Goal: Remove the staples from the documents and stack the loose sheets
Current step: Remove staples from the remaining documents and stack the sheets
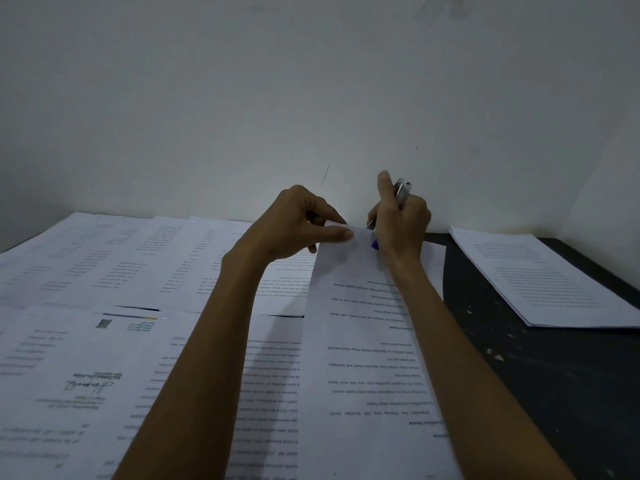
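Head view: the left hand [298,223] pinches the far edge of a white printed document [363,358] between thumb and forefinger, lifting that edge off the black table [554,375]. Just right of it, the right hand [401,220] is clenched around a silver metal tool with a purple tip [401,188], thumb raised, with the purple end touching the same far edge. The document runs from both hands toward the near side, between the forearms. Loose white printed sheets [104,271] cover the left of the table. A stack of white printed sheets [540,278] lies far right, well apart from the hands.
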